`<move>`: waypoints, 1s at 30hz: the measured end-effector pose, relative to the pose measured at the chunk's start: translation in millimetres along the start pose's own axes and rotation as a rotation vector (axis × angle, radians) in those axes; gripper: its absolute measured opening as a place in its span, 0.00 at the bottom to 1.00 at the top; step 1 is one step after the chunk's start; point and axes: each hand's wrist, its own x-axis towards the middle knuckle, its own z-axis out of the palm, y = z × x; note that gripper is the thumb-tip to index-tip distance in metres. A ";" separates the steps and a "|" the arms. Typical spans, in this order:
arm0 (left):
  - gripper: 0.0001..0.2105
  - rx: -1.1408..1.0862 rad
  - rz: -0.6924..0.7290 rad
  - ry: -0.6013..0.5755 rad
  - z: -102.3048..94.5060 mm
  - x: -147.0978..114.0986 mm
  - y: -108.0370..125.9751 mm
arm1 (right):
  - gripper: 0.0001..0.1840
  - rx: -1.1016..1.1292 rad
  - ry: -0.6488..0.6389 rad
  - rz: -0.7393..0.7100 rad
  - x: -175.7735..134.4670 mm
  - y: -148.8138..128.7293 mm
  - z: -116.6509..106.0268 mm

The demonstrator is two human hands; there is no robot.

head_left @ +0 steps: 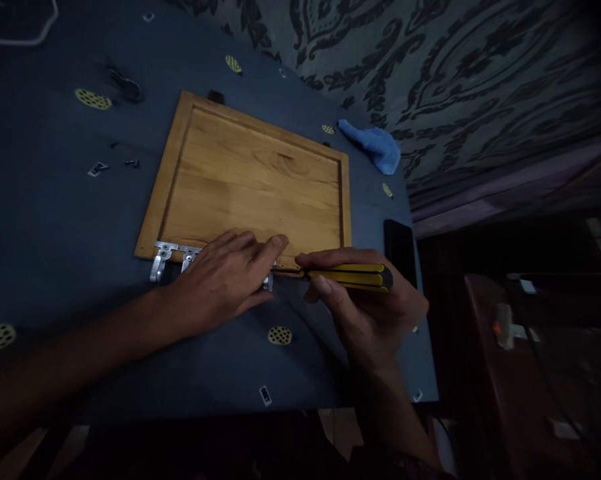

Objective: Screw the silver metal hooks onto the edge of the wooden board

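A shallow wooden tray-like panel (pixel 250 180) with a raised frame lies on the cloth-covered table. Silver metal hooks (pixel 164 257) sit along its near edge, a second one (pixel 189 257) partly covered by my left hand (pixel 230 277). That hand rests over the near edge, fingers laid on the wood and thumb apart. Part of another metal piece (pixel 268 281) shows below its thumb. My right hand (pixel 370 300) grips a yellow-and-black screwdriver (pixel 350 275), held almost level. The screwdriver's shaft points left along the near edge; its tip is hard to make out beside my left hand.
A blue cloth (pixel 373 143) lies at the table's far right, near the patterned wall covering. A dark phone-like slab (pixel 399 245) rests by the right edge. Small dark parts (pixel 132 163) and a blurred dark object (pixel 125 85) lie left of the panel.
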 end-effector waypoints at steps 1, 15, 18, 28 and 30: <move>0.29 0.002 -0.003 0.001 -0.4 0.2 0.2 | 0.10 -0.003 -0.015 0.000 0.9 -0.3 -1.1; 0.31 0.037 0.024 0.061 6.0 -0.6 -0.8 | 0.06 0.020 -0.328 0.010 29.2 -11.2 -20.3; 0.30 0.029 0.024 0.063 5.7 -0.7 -1.1 | 0.05 0.023 -0.317 0.031 28.4 -11.3 -19.1; 0.30 0.034 0.030 0.052 3.3 -1.1 -0.7 | 0.05 0.083 -0.010 -0.036 10.1 -11.3 -17.4; 0.31 0.031 0.028 0.053 3.4 -1.7 -1.6 | 0.04 0.071 0.028 -0.032 7.6 -11.0 -18.2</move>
